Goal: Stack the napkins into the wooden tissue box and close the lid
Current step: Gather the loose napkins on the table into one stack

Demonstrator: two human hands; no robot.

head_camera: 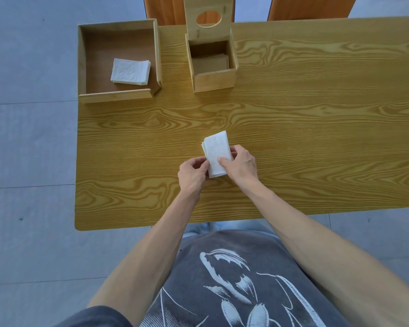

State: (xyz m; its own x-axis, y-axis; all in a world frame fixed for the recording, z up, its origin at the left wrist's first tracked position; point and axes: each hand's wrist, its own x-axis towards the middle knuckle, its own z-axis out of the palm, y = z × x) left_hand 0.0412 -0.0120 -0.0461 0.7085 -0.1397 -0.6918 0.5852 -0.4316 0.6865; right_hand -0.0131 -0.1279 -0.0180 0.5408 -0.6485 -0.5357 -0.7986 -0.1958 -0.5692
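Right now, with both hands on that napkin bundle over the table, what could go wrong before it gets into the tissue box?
1. The napkin bundle is pinched only at its near end by the left hand and right hand, so its layers may fan apart.
2. The tissue box has a narrow opening, so edges may snag.
3. The upright lid could be knocked shut.

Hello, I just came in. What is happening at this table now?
A person holds a small stack of white napkins over the table, left hand and right hand both gripping it. The wooden tissue box stands open with its lid raised. More napkins still lie in the wooden tray.
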